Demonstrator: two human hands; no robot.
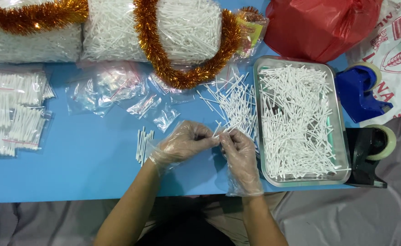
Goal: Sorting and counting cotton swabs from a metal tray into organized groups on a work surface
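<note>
Gloved left hand (182, 145) and right hand (238, 150) pinch white sticks (222, 130) together; best kept aligned, ends even, above blue table (86, 168).

Thin white plastic sticks (222, 130): a small bunch, short, straight and uniform, pinched between the fingertips of both hands where the fingers meet. The sticks point up and to the right, past the fingertips, fanning slightly at the free ends.

Loose heap of identical white sticks (234, 102): lies flat on the blue surface, just beyond the fingertips and to their right, sticks crossing at random angles.

Aligned bundle of white sticks (142, 143): lies left of the fingers, sticks parallel, near the left hand's knuckles.
</note>
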